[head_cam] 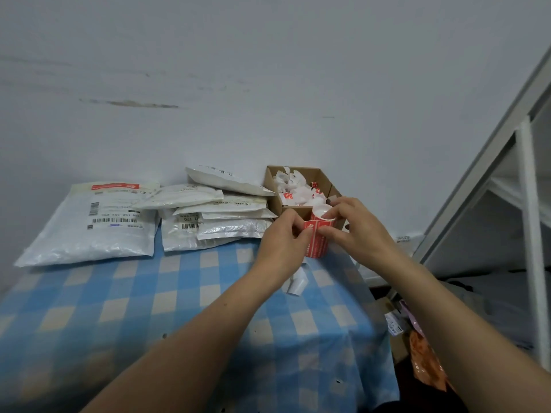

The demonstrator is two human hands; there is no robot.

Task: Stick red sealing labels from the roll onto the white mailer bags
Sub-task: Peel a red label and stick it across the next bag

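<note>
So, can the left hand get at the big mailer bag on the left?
Probably yes: bare checked tablecloth lies between the left hand and the big mailer bag, though it pinches a red label.

Dim flat light, soft blur, wide-angle edge bending, perhaps overhead source.

Mailer bags (220, 210) lie left of the box (301, 189) on the table (149, 308).

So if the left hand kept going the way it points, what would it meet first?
The red label roll, right in front of the left hand; the cardboard box probably lies just behind, though depth is unclear.
</note>
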